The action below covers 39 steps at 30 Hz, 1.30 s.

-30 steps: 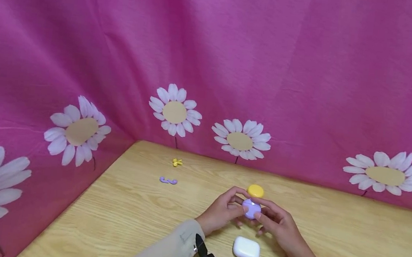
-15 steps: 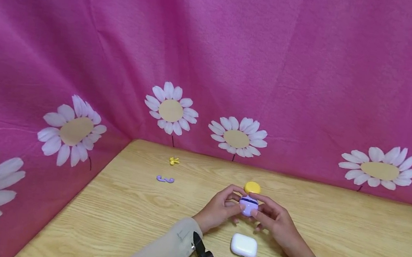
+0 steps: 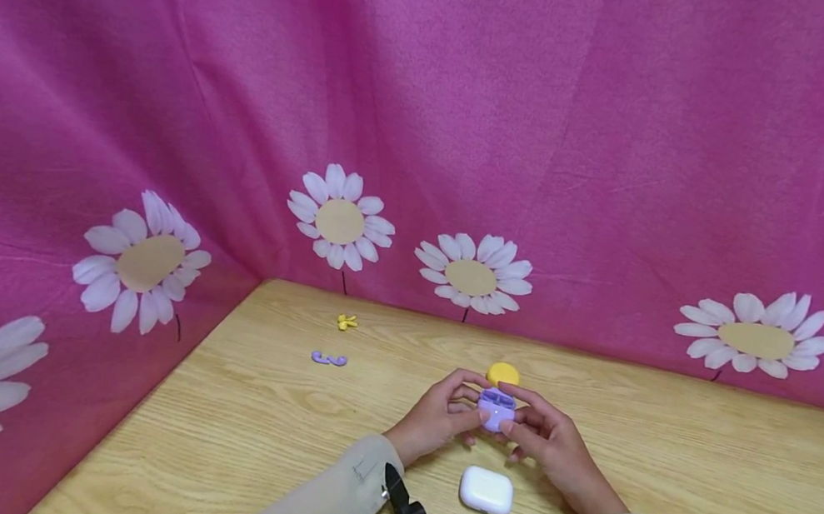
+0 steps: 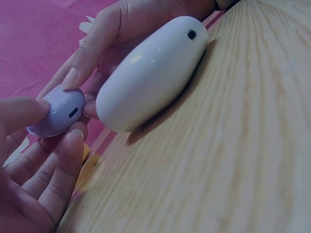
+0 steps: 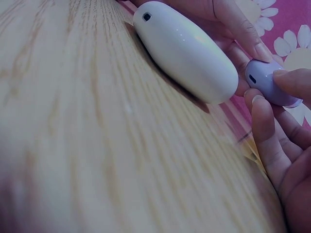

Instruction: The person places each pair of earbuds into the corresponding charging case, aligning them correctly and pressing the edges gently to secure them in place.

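Both hands hold a small purple earbud case (image 3: 496,417) above the table, its lid tilted up and a dark inside strip showing in the head view. My left hand (image 3: 434,420) pinches its left side with thumb and fingers. On the opposite side my right hand (image 3: 559,451) grips it the same way. A charging port shows on the underside of the purple case (image 4: 58,111) in the left wrist view. Just behind the hands lies a round yellow case (image 3: 503,374), partly hidden. The white earbud case (image 3: 486,491) rests closed on the table, nearer than the hands.
Two purple earbuds (image 3: 329,359) lie on the wooden table (image 3: 251,424) to the left. Farther back are yellow earbuds (image 3: 346,323), close together. A pink cloth (image 3: 605,143) with printed daisies stands behind and along the left side of the table.
The lid of the purple case has swung up from closed, through a narrow gap, to open. Both hands keep their grip. The whole head view has shifted slightly.
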{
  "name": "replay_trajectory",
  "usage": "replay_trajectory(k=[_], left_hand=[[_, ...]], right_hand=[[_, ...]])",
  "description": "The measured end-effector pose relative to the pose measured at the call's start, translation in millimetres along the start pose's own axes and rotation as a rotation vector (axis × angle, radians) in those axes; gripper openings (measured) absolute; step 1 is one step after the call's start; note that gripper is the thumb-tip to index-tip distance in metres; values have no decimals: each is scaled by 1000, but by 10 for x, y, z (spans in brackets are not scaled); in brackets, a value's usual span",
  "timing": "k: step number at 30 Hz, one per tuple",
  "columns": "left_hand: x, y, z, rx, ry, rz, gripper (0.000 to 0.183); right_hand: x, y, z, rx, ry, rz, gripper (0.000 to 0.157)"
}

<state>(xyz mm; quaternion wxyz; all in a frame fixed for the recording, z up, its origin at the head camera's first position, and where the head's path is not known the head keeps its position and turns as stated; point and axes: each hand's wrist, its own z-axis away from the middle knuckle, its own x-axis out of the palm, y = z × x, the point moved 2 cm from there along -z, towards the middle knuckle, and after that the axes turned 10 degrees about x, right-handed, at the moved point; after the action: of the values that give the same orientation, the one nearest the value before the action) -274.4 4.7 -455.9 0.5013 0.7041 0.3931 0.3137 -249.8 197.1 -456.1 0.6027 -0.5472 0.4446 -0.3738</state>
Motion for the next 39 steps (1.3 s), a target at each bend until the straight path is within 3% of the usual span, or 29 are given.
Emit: replay_trajectory(k=[31, 39], left_hand=[[9, -11, 10, -52, 37, -20, 43], [14, 4, -3, -51, 49, 18, 42]], right_hand=[[12, -19, 20, 31, 1, -45, 56], [11, -24, 16, 59, 19, -84, 58]])
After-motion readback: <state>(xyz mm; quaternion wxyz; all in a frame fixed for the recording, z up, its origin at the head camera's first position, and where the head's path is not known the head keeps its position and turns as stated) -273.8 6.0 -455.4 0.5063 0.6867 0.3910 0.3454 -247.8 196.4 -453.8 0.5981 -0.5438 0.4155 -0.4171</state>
